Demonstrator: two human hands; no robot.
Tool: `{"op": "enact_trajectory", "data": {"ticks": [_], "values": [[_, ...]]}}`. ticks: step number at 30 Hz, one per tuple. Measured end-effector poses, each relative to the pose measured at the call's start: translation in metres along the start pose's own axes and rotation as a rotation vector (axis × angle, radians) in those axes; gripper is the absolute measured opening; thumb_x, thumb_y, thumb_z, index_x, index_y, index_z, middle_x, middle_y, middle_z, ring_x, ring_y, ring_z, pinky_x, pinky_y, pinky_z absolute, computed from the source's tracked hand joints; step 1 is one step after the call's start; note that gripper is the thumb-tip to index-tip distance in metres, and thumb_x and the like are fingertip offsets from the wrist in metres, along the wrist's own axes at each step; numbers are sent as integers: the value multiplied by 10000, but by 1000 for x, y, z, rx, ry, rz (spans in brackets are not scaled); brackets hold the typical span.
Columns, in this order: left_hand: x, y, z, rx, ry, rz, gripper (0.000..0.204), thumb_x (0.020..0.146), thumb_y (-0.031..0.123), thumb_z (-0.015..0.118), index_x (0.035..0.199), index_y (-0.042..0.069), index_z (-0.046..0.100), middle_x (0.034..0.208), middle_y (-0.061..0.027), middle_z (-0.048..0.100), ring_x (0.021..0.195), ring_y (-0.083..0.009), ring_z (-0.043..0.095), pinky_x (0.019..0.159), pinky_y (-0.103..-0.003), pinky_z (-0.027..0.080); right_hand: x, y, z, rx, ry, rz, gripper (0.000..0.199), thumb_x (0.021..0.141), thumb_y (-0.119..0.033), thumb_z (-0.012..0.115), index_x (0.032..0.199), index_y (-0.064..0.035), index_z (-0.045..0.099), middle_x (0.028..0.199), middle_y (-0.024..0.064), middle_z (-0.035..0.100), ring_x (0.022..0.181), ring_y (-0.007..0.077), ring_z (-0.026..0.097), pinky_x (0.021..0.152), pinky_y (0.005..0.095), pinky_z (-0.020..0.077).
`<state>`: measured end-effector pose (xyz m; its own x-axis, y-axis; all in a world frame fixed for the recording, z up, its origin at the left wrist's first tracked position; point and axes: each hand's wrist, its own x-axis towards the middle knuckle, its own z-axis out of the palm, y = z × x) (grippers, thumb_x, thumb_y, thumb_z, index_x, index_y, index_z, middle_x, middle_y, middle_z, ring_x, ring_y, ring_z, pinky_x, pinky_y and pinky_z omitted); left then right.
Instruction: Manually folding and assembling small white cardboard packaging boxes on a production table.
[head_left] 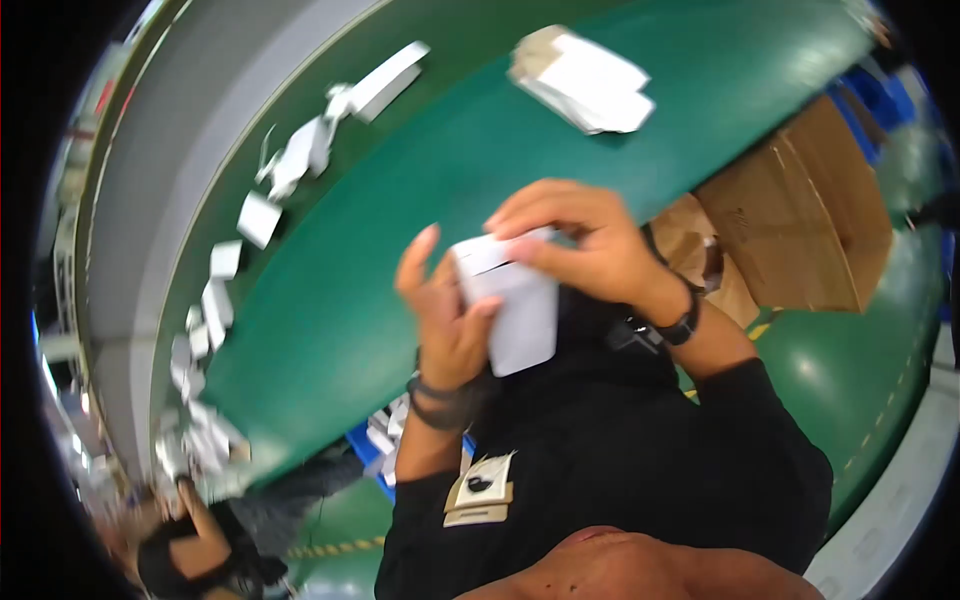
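A small white carton (525, 325) stands between my hands, close to my body at the near edge of the green work surface. My left hand (450, 325) grips its left side, thumb across the front face and index finger raised away from it. Over the top end, the thumb and fingers of my right hand (585, 240) pinch the lid area. A dark slit runs just under that top end, and the lid looks folded down or nearly so. Whatever the carton contains is hidden. Motion slightly blurs both hands.
A pile of flat white cartons (590, 85) lies on the green surface (420, 180) ahead. Along its far left edge runs a row of white boxes (300, 155). A large brown cardboard box (800, 220) stands at the right. Another person (195, 545) works at lower left, near a blue bin (362, 440).
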<state>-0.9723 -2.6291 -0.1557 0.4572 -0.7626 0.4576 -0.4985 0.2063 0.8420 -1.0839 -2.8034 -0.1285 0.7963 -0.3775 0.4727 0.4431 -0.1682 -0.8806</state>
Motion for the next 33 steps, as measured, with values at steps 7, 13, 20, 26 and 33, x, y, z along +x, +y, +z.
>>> {"op": "enact_trajectory", "data": {"ticks": [7,13,20,26,33], "values": [[-13,-12,4,-304,-2,-22,494,991,189,613,1399,25,388,1332,-165,506,1114,-214,560,966,-351,454,-3,2,5,184,-16,189,114,873,3,687,985,4,710,1097,147,663,1023,197,637,884,314,511],[3,-19,17,-359,8,-28,397,1015,190,568,1345,23,423,1282,-151,521,1061,-185,565,927,-330,459,0,14,-20,63,-102,232,157,900,-80,681,1036,-6,709,1146,148,666,1052,232,644,921,351,504],[38,-35,25,-511,70,-172,271,1033,188,511,1242,26,449,1186,-125,544,1013,-149,530,878,-288,437,11,48,-34,-124,-102,14,278,917,-205,668,1132,-31,704,1279,166,641,1176,341,610,1015,444,461],[148,-66,36,70,194,-176,263,1036,184,492,1237,19,453,1184,-96,532,1047,-154,509,924,-304,426,51,45,-108,-780,85,-123,428,884,-241,695,1259,-42,641,1301,196,617,1243,380,554,1060,477,424],[252,-215,-7,-536,211,-630,332,1043,265,486,1276,29,498,1187,-121,601,1040,-221,611,891,-374,528,71,106,-155,-1318,126,273,651,799,-348,753,1330,-24,564,1384,245,516,1313,405,460,1075,492,381]]}}
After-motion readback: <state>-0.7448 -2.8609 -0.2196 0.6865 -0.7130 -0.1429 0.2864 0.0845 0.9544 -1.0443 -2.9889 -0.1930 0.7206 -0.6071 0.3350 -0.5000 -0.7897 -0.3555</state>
